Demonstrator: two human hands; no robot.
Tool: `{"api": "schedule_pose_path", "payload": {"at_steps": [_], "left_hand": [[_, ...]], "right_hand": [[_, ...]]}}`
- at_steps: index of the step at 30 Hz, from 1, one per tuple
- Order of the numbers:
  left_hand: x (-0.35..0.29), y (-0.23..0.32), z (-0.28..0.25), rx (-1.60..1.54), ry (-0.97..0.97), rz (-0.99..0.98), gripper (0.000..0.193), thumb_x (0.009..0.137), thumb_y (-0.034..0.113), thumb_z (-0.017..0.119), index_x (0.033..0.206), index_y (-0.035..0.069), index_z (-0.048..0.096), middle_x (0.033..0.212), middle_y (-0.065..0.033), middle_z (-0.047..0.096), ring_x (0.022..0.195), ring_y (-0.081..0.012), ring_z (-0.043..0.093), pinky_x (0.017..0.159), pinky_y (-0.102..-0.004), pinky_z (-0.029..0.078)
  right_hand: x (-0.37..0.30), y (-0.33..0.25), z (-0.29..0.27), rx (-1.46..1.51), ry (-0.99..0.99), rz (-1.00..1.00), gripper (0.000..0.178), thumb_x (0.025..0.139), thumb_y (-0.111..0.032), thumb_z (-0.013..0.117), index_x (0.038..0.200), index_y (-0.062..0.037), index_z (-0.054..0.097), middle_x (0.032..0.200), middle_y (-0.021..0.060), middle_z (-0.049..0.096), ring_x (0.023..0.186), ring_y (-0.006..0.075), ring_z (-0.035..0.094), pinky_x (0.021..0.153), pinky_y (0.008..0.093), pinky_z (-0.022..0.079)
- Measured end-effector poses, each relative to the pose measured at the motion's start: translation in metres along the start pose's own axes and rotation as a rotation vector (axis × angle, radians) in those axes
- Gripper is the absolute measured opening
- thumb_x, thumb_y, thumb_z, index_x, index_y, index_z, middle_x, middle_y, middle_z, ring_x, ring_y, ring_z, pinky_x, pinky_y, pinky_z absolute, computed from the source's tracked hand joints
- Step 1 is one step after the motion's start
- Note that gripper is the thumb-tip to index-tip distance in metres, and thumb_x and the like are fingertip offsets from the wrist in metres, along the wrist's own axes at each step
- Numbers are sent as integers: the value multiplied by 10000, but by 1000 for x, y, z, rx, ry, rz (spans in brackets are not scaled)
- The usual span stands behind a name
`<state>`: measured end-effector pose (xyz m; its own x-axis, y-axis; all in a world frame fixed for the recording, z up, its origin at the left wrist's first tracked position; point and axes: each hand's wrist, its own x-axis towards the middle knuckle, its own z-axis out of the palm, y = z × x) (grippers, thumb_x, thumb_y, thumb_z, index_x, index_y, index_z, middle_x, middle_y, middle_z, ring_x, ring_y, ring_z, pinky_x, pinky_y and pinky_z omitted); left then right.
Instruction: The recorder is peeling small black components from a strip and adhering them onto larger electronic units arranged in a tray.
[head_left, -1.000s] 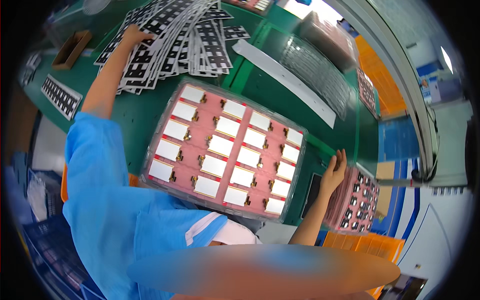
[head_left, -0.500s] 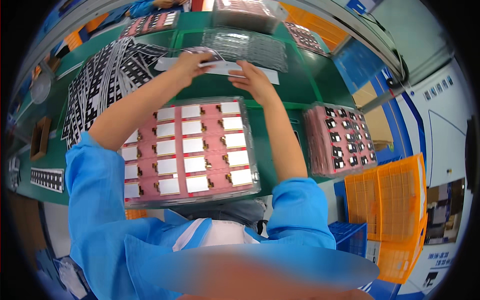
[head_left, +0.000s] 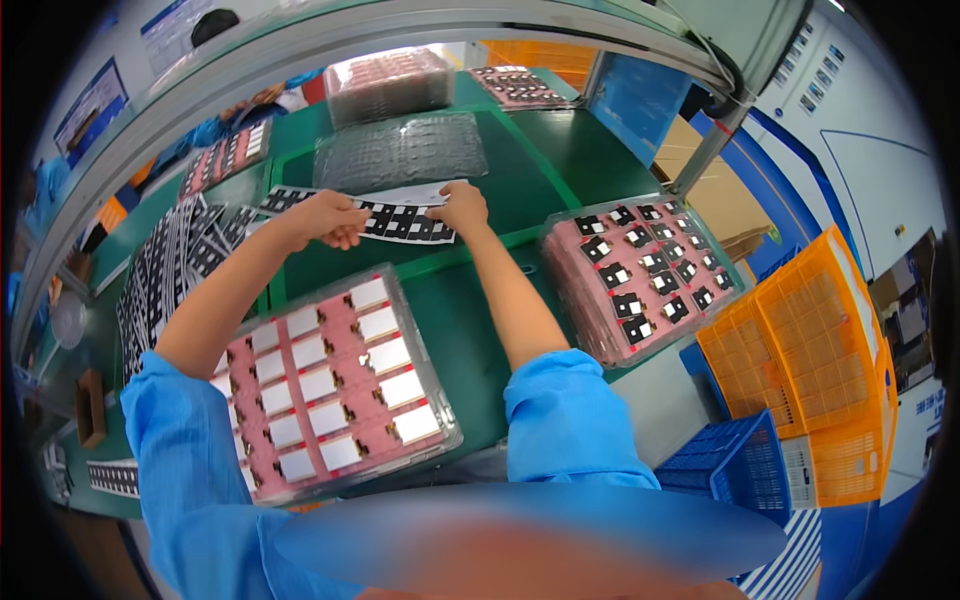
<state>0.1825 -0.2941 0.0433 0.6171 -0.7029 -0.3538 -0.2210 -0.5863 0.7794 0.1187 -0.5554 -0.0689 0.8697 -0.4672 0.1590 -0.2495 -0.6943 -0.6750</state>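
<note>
A white strip of black stickers with pale squares (head_left: 408,222) lies across the green table ahead of me. My right hand (head_left: 463,208) pinches its right end between thumb and fingers. Over the strip's left part is my left hand (head_left: 328,218), its fingers curled together; whatever they may hold is hidden. Nearer to me sits a clear tray with pink lining (head_left: 375,410), bearing rows of white rectangular parts with small dark connectors. A stack of similar trays (head_left: 648,282) stands to the right, its top one filled with black pieces with white squares.
Many loose sticker strips (head_left: 165,280) pile up at the left. Behind the strip lies an empty clear tray (head_left: 400,150), with a tray stack (head_left: 390,85) farther back. Orange crates (head_left: 790,350) and a blue crate (head_left: 735,465) stand right of the table. A metal frame bar (head_left: 400,58) crosses overhead.
My view has turned, so the trays appear shifted left. The strip was edge-on between both hands; its black stickers now face up. My hands have spread apart, the right one at the strip's end.
</note>
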Motion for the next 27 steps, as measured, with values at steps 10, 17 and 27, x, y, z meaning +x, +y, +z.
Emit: {"api": "schedule_pose_path", "payload": {"at_steps": [10,17,27], "left_hand": [[74,-77,-29,763,-17,227,752,881,454,713,1478,61,479,1552,-253,376,1430,-401,386,1175,-422,333],[76,-147,-58,826,-39,-74,959,895,583,658,1607,111,221,1658,-248,145,1522,-408,208,1226,-423,247],[55,-115,-61,1022,4,-28,474,911,334,705,1285,50,638,1192,-221,657,1113,-388,628,944,-460,495]], "right_hand": [[-23,-3,6,-175,-13,-26,572,719,-406,871,1137,-66,680,1193,168,632,1152,360,599,943,488,513],[-50,28,20,-224,25,-117,692,721,-435,842,1271,-56,662,1416,181,550,1337,351,486,1100,483,413],[-26,50,20,-124,246,-301,198,824,-294,749,895,-114,787,909,131,718,900,357,665,778,463,538]]}}
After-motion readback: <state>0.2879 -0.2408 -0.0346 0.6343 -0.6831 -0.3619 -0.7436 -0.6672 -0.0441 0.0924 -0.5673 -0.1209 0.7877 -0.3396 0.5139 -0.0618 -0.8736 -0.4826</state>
